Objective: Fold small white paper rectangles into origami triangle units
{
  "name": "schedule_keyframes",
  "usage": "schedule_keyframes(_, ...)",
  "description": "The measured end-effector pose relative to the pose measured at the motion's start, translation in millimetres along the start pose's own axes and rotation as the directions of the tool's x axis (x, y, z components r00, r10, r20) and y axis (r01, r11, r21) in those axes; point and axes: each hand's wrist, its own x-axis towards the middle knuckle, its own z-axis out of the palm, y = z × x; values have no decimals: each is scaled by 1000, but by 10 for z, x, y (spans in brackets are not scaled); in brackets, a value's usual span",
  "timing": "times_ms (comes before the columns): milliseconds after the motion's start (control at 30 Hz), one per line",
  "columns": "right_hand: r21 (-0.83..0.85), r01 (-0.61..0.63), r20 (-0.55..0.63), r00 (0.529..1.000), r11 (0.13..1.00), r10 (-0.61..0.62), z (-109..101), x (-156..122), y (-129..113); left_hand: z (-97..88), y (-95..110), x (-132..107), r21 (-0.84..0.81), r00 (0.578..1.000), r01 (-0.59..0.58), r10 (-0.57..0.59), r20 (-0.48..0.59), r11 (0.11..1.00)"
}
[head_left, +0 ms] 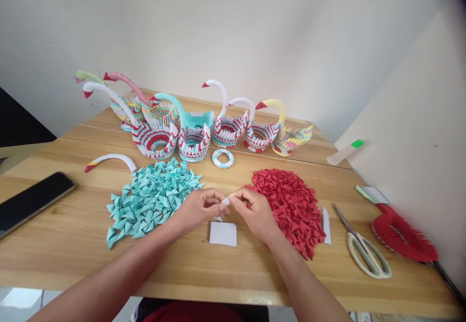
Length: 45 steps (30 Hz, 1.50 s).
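Observation:
Between my two hands is a small folded piece of white paper (227, 200), pinched at both ends. My left hand (204, 204) closes its thumb and fingers on one end. The other end is gripped by the thumb and fingertips of my right hand (253, 210). Just below them a stack of white paper slips (223, 234) lies on the table, with a small folded white piece (218, 219) at its top edge. A heap of turquoise folded paper triangles (156, 196) spreads beside my left hand, and a heap of red ones (291, 205) beside my right.
Several folded-paper swans (155, 140) line the back of the wooden table (182, 273). In front are a paper ring (223, 158) and a loose swan neck (116, 157). A phone (34, 201) lies left; scissors (364, 251) and a red paper piece (404, 237) lie right.

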Motion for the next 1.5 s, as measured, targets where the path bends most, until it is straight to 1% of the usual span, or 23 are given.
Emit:
schedule_keyframes(133,11,-7,19,1000,1000,6,-4,4,-19,-27,-17,13,-18,1000,-17,17,11,1000)
schedule_keyframes(267,97,-73,106,992,993,63,-23,18,-1,-25,8,-5,35,999,-30,31,-10,999)
schedule_keyframes(300,123,-96,132,988,988,79,-26,21,7,-14,20,-15,78,999,-41,43,-32,996)
schedule_keyframes(367,157,-134,171,979,978,107,-26,26,18,14,43,-39,224,991,-72,95,-93,972)
schedule_keyframes(433,154,-147,175,977,977,119,-20,25,18,38,55,-57,364,978,-98,158,-137,926)
schedule_keyframes(467,138,-140,167,979,980,117,-15,24,13,45,57,-62,396,974,-106,176,-144,912)
schedule_keyframes(533,88,-110,130,987,990,98,-7,20,1,44,52,-60,372,976,-109,171,-136,922)
schedule_keyframes(633,34,-77,56,996,996,75,-10,19,-14,12,47,-37,237,984,-101,133,-122,966)
schedule_keyframes(733,59,-112,17,994,992,111,-31,23,-19,-28,49,-12,119,982,-96,113,-153,988)
schedule_keyframes(800,92,-144,17,990,985,143,-46,25,-24,-44,38,-4,86,984,-89,101,-149,992)
schedule_keyframes(833,108,-154,22,988,982,152,-52,25,-28,-48,24,-2,78,988,-85,95,-124,993)
schedule_keyframes(900,135,-159,37,987,978,156,-56,22,-40,-52,-15,-2,57,996,-83,85,-40,995)
schedule_keyframes(967,144,-149,52,988,978,142,-51,16,-52,-54,-58,-3,31,996,-86,85,36,996)
schedule_keyframes(1000,138,-137,56,990,981,131,-47,13,-58,-55,-75,-3,22,994,-91,90,56,996)
schedule_keyframes(1067,115,-110,62,993,987,104,-36,6,-66,-59,-95,-4,19,993,-98,96,64,995)
schedule_keyframes(1167,81,-83,61,995,993,78,-24,-2,-65,-57,-90,-5,30,994,-98,97,42,995)
schedule_keyframes(1333,34,-64,56,996,997,62,-23,-10,-44,-32,-59,-5,76,996,-92,93,-4,993)
schedule_keyframes(1500,8,-56,56,997,998,55,17,-25,-28,-6,-50,-8,124,995,-97,101,-27,988)
